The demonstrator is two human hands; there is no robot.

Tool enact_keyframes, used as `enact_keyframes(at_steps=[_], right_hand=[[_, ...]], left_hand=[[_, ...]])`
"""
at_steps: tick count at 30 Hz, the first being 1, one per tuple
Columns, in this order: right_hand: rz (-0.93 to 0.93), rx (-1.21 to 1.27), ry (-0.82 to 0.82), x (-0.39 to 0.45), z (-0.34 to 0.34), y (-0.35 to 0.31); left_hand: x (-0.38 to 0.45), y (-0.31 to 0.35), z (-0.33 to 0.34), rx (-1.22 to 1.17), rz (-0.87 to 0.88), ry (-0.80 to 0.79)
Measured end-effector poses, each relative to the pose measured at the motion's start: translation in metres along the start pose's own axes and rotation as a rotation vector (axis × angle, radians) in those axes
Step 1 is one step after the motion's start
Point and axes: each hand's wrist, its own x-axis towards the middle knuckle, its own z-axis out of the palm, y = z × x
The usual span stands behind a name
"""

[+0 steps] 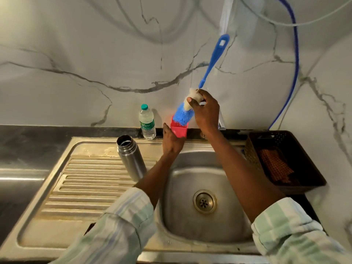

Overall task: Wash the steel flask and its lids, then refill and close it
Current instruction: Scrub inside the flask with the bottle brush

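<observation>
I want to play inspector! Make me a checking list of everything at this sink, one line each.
Surface: steel sink with a ribbed draining board, dark counter beside it.
Job's things: steel flask stands open on the draining board; lids nothing seen.
Clutter: water bottle at the wall; brown basket with checked cloth.
Grippers: left hand holds the red holder; right hand grips the blue bottle brush by its bristle end.
Cables: blue hose and a white cable hang on the wall.
Surroundings: marble-look wall.
</observation>
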Motion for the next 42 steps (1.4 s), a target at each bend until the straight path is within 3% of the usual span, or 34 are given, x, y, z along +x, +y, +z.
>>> enact_keyframes(at_steps=[5,15,19,23,26,33,39,42], right_hand=[[0.024,0.023,0.027,-0.031,-0.010,0.004],[0.084,0.074,0.040,-0.101,0.015,0.016],[0.052,0.105,0.120,-0.116,0.027,0.008],[0.021,0.158,0.205,-0.119,0.031,-0.007],[0.057,0.200,0.193,-0.118,0.032,-0.021],[0.075,0.336,0.142,-0.123,0.035,-0.037],[0.081,0.345,0.143,-0.125,0.033,-0.044],[0.082,0.353,0.128,-0.127,0.032,-0.047]], left_hand=[[-0.062,-0.013,-0.027,-0.134,0.146,0.093],[-0.116,-0.072,-0.087,-0.022,0.362,0.294],[-0.124,-0.085,-0.114,-0.011,0.468,0.415],[-0.114,-0.102,-0.137,-0.034,0.438,0.544],[-0.100,-0.108,-0.145,-0.005,0.360,0.553],[-0.086,-0.106,-0.142,-0.003,0.158,0.336],[-0.077,-0.105,-0.136,0.075,0.135,0.329],[-0.075,-0.103,-0.135,-0.030,0.083,0.295]])
